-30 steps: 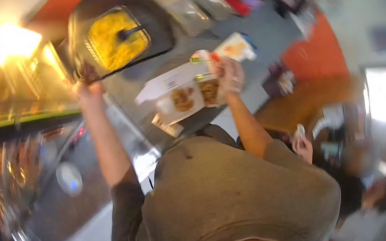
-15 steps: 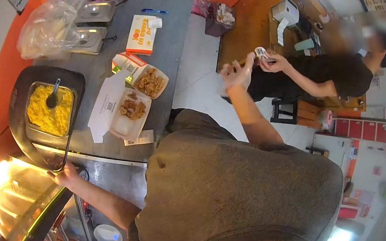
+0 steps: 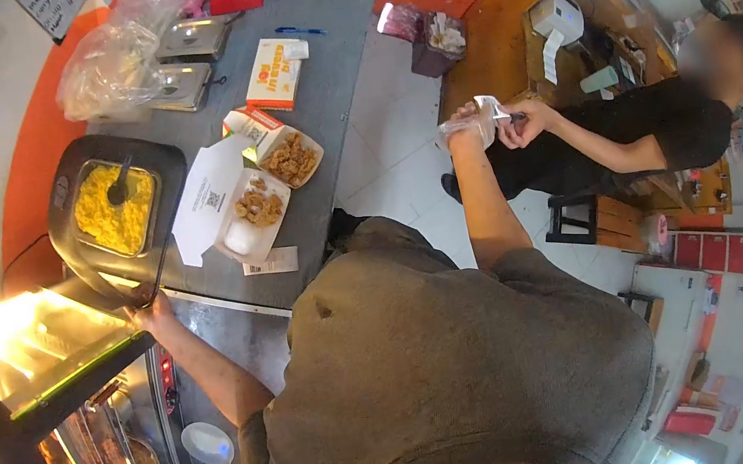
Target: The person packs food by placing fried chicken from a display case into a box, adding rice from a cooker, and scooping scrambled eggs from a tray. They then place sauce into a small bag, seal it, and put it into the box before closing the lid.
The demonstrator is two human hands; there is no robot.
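Note:
My left hand (image 3: 152,315) grips the near edge of a dark roll-type lid (image 3: 123,289) on a black food warmer (image 3: 59,189). Its fingertips are partly hidden. Inside the warmer, a metal pan (image 3: 156,208) holds yellow food (image 3: 111,215) and a black ladle (image 3: 121,182). My right hand (image 3: 466,127), in a clear plastic glove, reaches out to a small white paper slip (image 3: 492,108), its fingers closed at the slip's edge. A co-worker's hand (image 3: 529,121) holds the other side of that slip.
An open white box (image 3: 257,216) of fried pieces and a second box (image 3: 290,159) stand on the grey counter (image 3: 307,67). Beyond are a printed orange-white box (image 3: 273,73), lidded metal pans (image 3: 190,39) and a plastic bag (image 3: 108,70). A glowing heated cabinet (image 3: 69,348) stands at left.
My right hand has gone from spread fingers near the co-worker's hand to closing at the white slip. My left hand stays on the warmer's lid. The camera view has shifted slightly.

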